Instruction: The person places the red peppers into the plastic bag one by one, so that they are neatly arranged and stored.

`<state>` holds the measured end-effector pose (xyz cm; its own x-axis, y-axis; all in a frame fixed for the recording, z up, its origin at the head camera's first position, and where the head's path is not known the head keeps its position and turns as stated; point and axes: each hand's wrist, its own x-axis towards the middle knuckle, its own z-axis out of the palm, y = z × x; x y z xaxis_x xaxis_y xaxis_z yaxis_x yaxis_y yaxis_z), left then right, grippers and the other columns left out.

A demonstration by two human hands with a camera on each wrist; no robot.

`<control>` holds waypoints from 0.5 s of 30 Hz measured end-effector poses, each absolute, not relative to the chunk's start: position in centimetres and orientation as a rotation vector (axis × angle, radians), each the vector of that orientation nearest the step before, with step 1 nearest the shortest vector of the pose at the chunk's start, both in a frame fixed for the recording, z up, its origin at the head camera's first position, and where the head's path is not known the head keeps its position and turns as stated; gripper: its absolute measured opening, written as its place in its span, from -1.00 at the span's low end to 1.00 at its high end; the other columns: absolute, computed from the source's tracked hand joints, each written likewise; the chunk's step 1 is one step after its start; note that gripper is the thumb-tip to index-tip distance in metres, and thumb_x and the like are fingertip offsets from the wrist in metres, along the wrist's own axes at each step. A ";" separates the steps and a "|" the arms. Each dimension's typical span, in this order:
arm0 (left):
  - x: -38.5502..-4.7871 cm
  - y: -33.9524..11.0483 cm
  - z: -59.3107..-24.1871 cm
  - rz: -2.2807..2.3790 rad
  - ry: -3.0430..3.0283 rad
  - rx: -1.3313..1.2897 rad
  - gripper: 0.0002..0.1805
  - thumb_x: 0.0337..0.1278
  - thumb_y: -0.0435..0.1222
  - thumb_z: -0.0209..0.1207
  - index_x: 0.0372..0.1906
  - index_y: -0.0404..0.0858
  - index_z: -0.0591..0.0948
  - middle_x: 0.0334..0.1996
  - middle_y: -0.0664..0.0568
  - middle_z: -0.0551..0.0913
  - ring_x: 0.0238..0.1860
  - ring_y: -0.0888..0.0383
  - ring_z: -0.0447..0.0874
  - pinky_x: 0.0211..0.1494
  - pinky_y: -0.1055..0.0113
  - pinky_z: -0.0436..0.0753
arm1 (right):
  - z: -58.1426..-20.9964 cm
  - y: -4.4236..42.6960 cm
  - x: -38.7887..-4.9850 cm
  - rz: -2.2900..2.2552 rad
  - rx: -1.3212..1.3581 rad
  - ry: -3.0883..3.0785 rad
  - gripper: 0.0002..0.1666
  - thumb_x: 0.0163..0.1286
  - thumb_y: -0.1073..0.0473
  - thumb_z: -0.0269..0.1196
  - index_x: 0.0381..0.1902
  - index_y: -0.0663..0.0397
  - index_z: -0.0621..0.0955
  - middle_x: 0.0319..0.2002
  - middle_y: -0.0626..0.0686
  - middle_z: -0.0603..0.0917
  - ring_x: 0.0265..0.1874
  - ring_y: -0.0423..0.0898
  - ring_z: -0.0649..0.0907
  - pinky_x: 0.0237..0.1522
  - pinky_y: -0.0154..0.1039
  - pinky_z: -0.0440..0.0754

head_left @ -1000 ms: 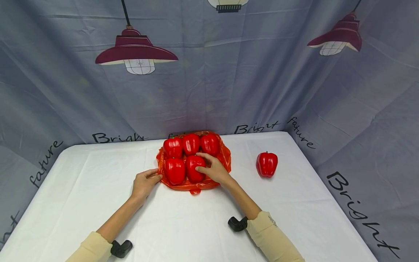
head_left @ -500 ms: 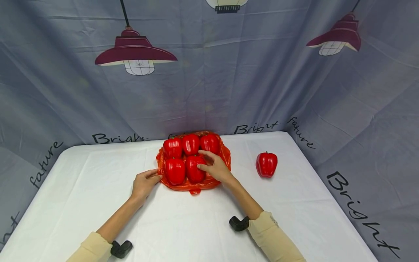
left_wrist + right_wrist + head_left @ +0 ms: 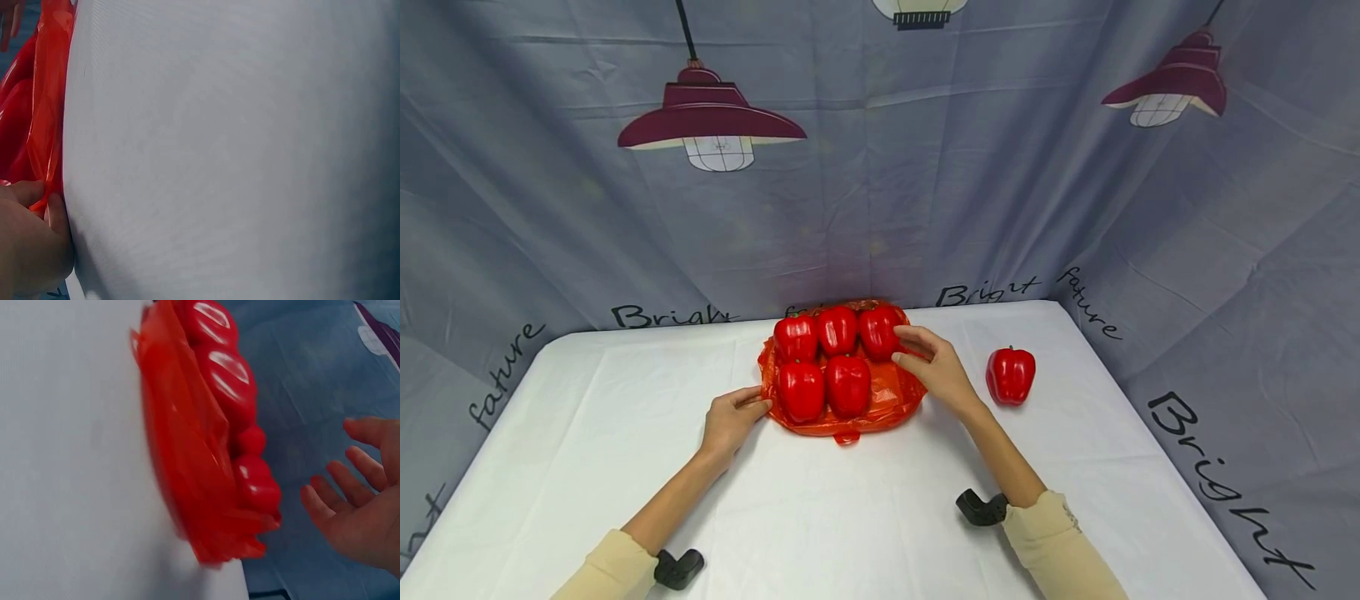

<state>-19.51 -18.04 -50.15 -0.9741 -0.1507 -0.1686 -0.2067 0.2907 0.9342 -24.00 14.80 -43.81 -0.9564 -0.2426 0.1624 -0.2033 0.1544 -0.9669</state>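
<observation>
A red-orange plastic bag (image 3: 893,398) lies opened out on the table with several red bell peppers in it. Three, such as the one at back left (image 3: 795,337), form the back row; in front sit a left pepper (image 3: 801,392) and a middle pepper (image 3: 848,387). My left hand (image 3: 727,423) pinches the bag's left rim between thumb and finger, as the left wrist view shows of the bag edge (image 3: 47,112). Over the bag's right side hovers my right hand (image 3: 942,368), fingers spread and holding nothing. A lone bell pepper (image 3: 1011,377) stands to its right.
A white cloth covers the table (image 3: 850,517). Grey-blue curtain (image 3: 865,208) with printed lamps and lettering hangs behind and at both sides. Each wrist carries a black camera mount, like the right one (image 3: 981,507).
My right hand has left the front middle pepper and moved right, toward the bag's right edge, uncovering the bag's front right part. The left hand keeps its place on the rim.
</observation>
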 end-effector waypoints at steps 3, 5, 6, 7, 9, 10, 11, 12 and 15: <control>-19.5 -18.0 -50.2 1.805 2.485 -0.351 -0.56 0.30 -0.34 0.27 0.21 -0.46 0.58 0.05 -0.23 0.68 0.08 -0.01 0.66 -0.02 0.49 0.63 | -43.0 16.3 -23.9 -1.993 -0.448 2.424 -0.47 0.43 0.35 0.24 0.32 0.35 0.46 0.29 0.29 0.49 0.31 0.20 0.45 0.24 -0.13 0.50; -19.5 -18.0 -50.2 1.798 2.484 -0.357 -0.56 0.30 -0.33 0.26 0.21 -0.45 0.57 0.05 -0.23 0.68 0.09 -0.01 0.66 -0.02 0.49 0.63 | -42.6 17.4 -23.8 -2.005 -0.438 2.481 -0.46 0.42 0.33 0.26 0.33 0.30 0.46 0.29 0.25 0.50 0.32 0.16 0.45 0.28 -0.07 0.47; -19.5 -18.1 -50.3 1.793 2.485 -0.361 -0.56 0.30 -0.33 0.26 0.22 -0.45 0.57 0.05 -0.22 0.68 0.09 0.00 0.66 -0.02 0.49 0.63 | -42.3 18.0 -23.7 -2.008 -0.433 2.512 -0.45 0.41 0.33 0.27 0.33 0.28 0.46 0.29 0.24 0.50 0.32 0.15 0.45 0.29 -0.03 0.45; -19.5 -18.1 -50.3 1.789 2.485 -0.362 -0.55 0.30 -0.33 0.26 0.22 -0.45 0.57 0.06 -0.22 0.68 0.09 0.00 0.66 -0.02 0.49 0.63 | -42.2 18.6 -23.6 -2.008 -0.429 2.545 -0.44 0.41 0.32 0.28 0.34 0.27 0.46 0.30 0.23 0.50 0.33 0.14 0.44 0.30 0.01 0.42; -19.5 -18.1 -50.4 1.788 2.486 -0.364 -0.56 0.29 -0.33 0.26 0.22 -0.44 0.58 0.05 -0.22 0.68 0.08 0.00 0.66 -0.03 0.49 0.63 | -41.8 19.7 -23.5 -2.001 -0.422 2.612 -0.42 0.40 0.32 0.29 0.34 0.24 0.46 0.30 0.22 0.50 0.33 0.13 0.44 0.32 0.05 0.40; -19.5 -18.1 -50.4 1.790 2.482 -0.369 -0.56 0.29 -0.33 0.27 0.21 -0.43 0.58 0.05 -0.21 0.68 0.07 0.01 0.67 -0.04 0.49 0.63 | -41.7 20.4 -23.5 -1.993 -0.413 2.647 -0.42 0.39 0.31 0.30 0.34 0.23 0.46 0.30 0.21 0.50 0.33 0.12 0.44 0.33 0.04 0.38; -19.5 -18.1 -50.4 1.793 2.483 -0.361 -0.56 0.29 -0.33 0.27 0.21 -0.44 0.58 0.05 -0.22 0.68 0.07 0.00 0.67 -0.04 0.48 0.64 | -41.6 21.0 -23.4 -1.984 -0.405 2.679 -0.42 0.39 0.31 0.31 0.34 0.23 0.47 0.30 0.21 0.50 0.33 0.12 0.44 0.34 0.04 0.38; -19.6 -18.1 -50.5 1.796 2.483 -0.361 -0.56 0.29 -0.34 0.27 0.21 -0.44 0.58 0.05 -0.22 0.68 0.06 0.00 0.67 -0.05 0.48 0.64 | -41.5 21.6 -23.4 -1.971 -0.399 2.709 -0.42 0.39 0.31 0.31 0.34 0.23 0.47 0.30 0.21 0.50 0.33 0.12 0.43 0.34 0.04 0.38; -19.6 -18.1 -50.5 1.806 2.479 -0.361 -0.56 0.29 -0.34 0.27 0.21 -0.45 0.58 0.05 -0.22 0.68 0.05 0.01 0.67 -0.07 0.48 0.65 | -41.3 23.5 -23.1 -1.905 -0.359 2.800 -0.41 0.41 0.29 0.28 0.36 0.24 0.44 0.32 0.24 0.47 0.34 0.17 0.42 0.33 0.05 0.38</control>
